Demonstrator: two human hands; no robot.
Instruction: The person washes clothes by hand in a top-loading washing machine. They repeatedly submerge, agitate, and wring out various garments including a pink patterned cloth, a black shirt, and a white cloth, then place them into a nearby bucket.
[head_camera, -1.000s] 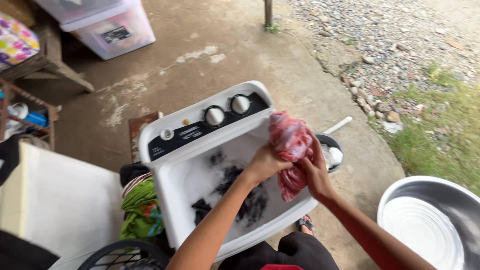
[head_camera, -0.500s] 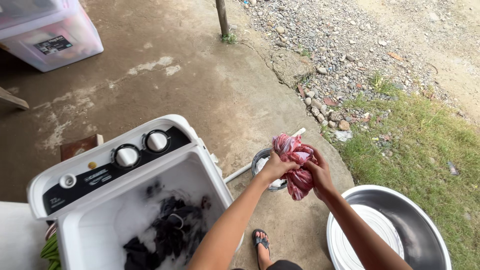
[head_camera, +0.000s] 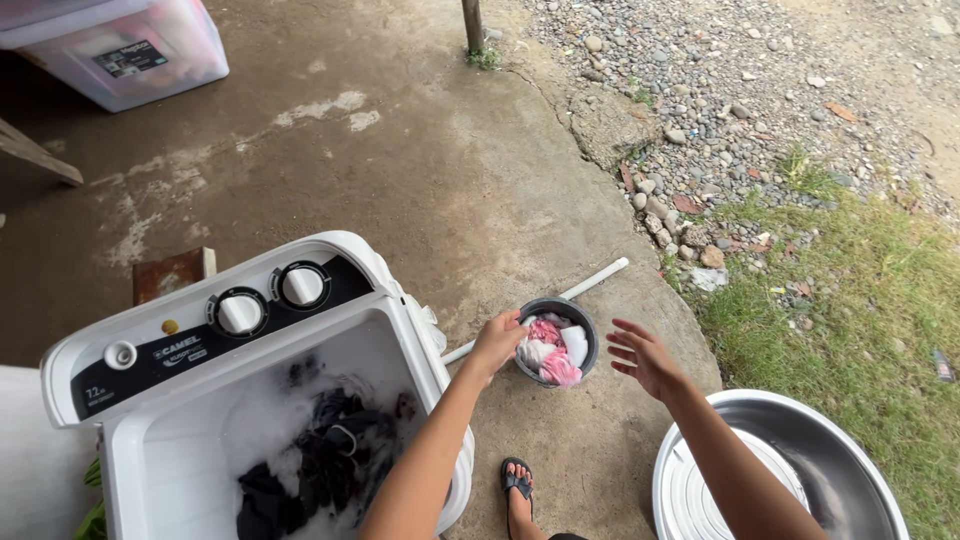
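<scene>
White washing machine (head_camera: 150, 440), lower left, tub holding dark clothes (head_camera: 320, 460) in suds. Steel basin (head_camera: 850, 450), lower right. Small dark bowl (head_camera: 590, 345), centre, containing wrung pink-and-white cloth (head_camera: 552, 352). Left hand (head_camera: 497, 341) rests loosely curled on the bowl's rim; right hand (head_camera: 645, 355) spread open, empty, just beside it.

Bare concrete floor (head_camera: 420, 170) lies open beyond the small dark round pan of wrung cloths (head_camera: 557, 340). The white plastic washing machine (head_camera: 250, 400) walls off the left; the wide steel basin (head_camera: 790, 480) crowds the lower right.
</scene>
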